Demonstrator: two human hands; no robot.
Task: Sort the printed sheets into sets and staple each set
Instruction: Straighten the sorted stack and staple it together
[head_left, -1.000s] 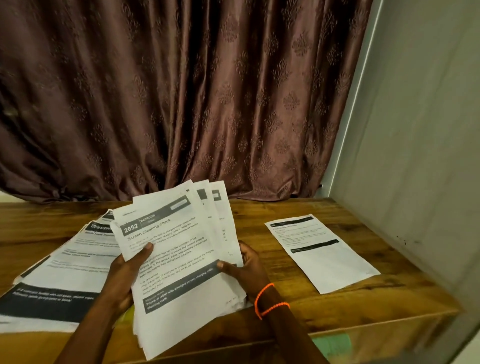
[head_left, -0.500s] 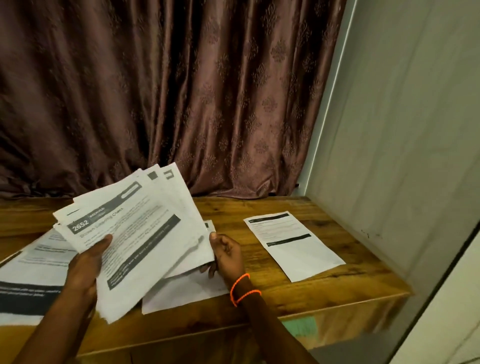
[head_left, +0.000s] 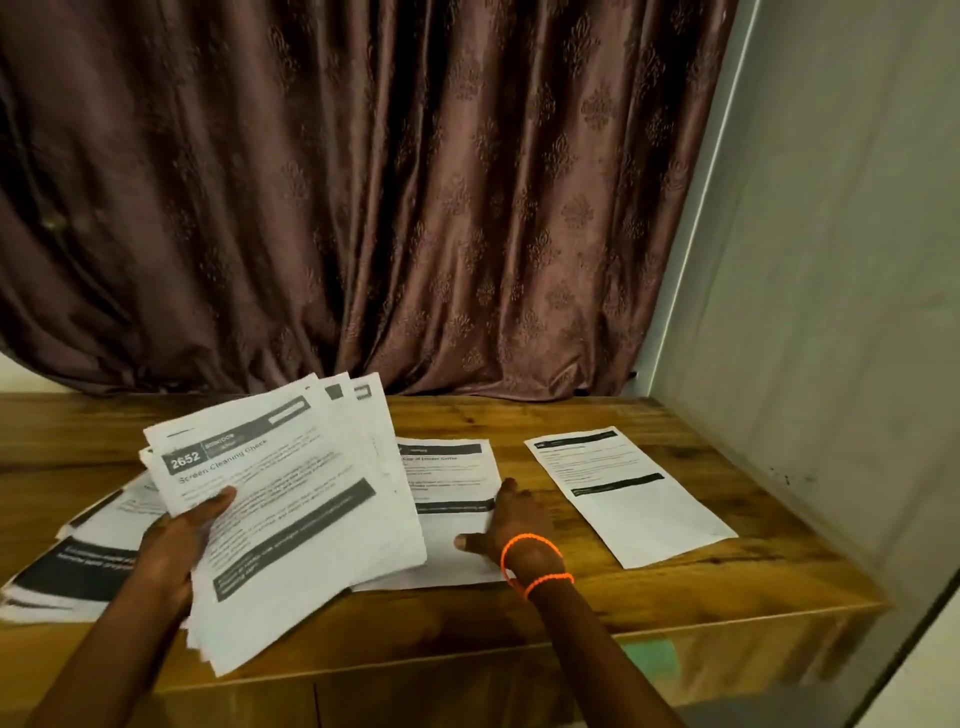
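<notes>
My left hand (head_left: 179, 545) grips a fanned bundle of printed sheets (head_left: 291, 514) above the wooden table (head_left: 675, 592); the top sheet reads "2652 Screen Cleaning Check". My right hand (head_left: 511, 530), with orange bands on the wrist, lies flat with spread fingers on the right edge of a single printed sheet (head_left: 449, 478) lying on the table. Another single sheet (head_left: 628, 493) lies further right, apart from both hands. A spread pile of more sheets (head_left: 78, 561) rests at the left, partly hidden behind the held bundle. No stapler shows.
A brown patterned curtain (head_left: 363, 208) hangs behind the table. A grey wall (head_left: 831, 312) stands close along the table's right side. The table's front edge (head_left: 467, 660) runs just below my forearms.
My right hand drew one sheet from under the bundle and laid it flat on the table in the middle. The left hand kept the bundle, shifted left.
</notes>
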